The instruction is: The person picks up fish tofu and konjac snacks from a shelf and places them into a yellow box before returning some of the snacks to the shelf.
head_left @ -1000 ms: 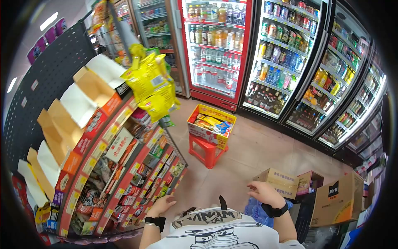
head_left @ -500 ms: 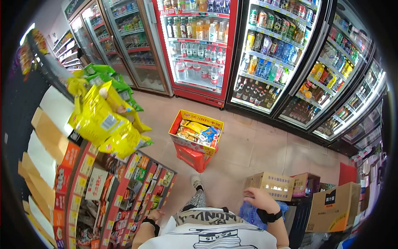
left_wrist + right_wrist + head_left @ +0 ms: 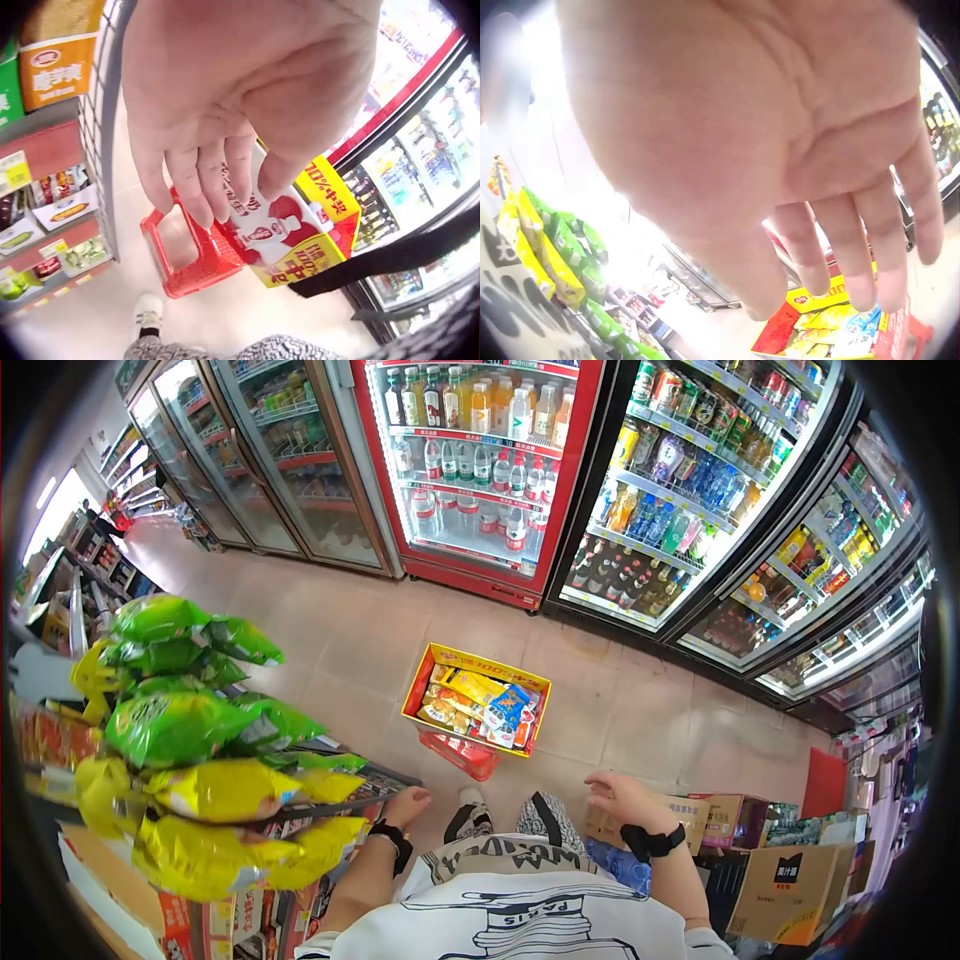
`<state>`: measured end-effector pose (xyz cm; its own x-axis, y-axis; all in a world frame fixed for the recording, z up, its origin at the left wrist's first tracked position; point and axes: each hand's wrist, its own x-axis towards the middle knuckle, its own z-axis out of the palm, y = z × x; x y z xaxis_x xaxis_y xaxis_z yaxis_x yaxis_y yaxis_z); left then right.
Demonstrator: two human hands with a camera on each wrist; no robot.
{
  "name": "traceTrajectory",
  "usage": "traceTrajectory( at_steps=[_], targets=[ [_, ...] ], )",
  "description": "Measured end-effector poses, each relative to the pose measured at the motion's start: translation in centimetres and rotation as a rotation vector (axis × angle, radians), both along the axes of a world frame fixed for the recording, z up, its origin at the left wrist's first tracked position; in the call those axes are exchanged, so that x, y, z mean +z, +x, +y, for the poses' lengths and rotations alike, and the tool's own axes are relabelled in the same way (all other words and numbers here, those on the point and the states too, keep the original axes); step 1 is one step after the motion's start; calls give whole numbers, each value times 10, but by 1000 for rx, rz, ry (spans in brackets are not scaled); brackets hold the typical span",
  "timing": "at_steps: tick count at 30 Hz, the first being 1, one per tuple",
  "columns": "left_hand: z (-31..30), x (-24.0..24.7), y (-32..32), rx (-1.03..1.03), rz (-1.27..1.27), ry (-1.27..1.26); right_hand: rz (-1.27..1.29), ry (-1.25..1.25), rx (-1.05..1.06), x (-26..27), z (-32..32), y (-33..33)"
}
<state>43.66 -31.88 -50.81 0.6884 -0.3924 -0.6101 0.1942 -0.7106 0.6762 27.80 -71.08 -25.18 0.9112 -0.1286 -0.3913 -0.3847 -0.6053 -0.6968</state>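
Observation:
My left hand point(image 3: 407, 807) hangs beside the snack shelf with nothing in it; in the left wrist view its fingers point(image 3: 196, 202) are relaxed and slightly parted. My right hand point(image 3: 628, 800) is held out on the other side of my body, also holding nothing, its fingers point(image 3: 847, 247) loosely extended in the right wrist view. Ahead of both, a yellow and red carton point(image 3: 411, 709) filled with packaged snacks point(image 3: 470, 695) stands on a red plastic stool point(image 3: 462, 756). Green snack bags point(image 3: 180, 725) and yellow snack bags point(image 3: 225, 790) hang at the left, close to my left forearm.
A red-framed drink cooler point(image 3: 560, 480) and a black-framed cooler point(image 3: 590, 490) line the far side. Cardboard boxes point(image 3: 795, 895) are stacked at the right, with blue-wrapped goods point(image 3: 618, 867) near my right forearm. Tiled floor point(image 3: 640, 690) lies between the carton and coolers.
The view has turned left and moved closer to the carton and stool. The hanging bags now fill more of the left side. My feet have come into view; both hands stay unloaded.

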Motion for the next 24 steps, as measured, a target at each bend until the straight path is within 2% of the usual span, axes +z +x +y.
traceTrajectory(
  at_steps=[2,3,5,9,11,15,17,18,19,21,22,24],
  targets=[
    [-18,6,8,37,100,-170,32,48,34,-25,-15,22],
    [-25,13,9,46,113,-162,46,56,41,-34,-21,36],
    [-39,30,5,138,160,-116,12,354,-47,-49,-33,72],
    [-46,34,-17,317,222,-146,2,350,100,-106,-60,149],
    [-48,35,-31,460,289,-133,-50,280,249,-160,-68,187],
    [-58,40,-57,528,308,-5,-29,230,399,-212,-58,237],
    [-71,51,-63,505,300,43,-81,76,569,-236,-45,247],
    [-99,90,-45,408,260,204,-26,76,611,-249,-40,253],
    [-103,82,-52,432,280,212,0,17,688,-247,-36,258],
    [-109,59,-63,618,237,54,23,-82,833,-273,-25,266],
    [-121,65,-61,654,267,39,78,-93,905,-276,-21,271],
    [-138,67,-58,638,286,44,38,-113,889,-287,-10,274]
  ],
)
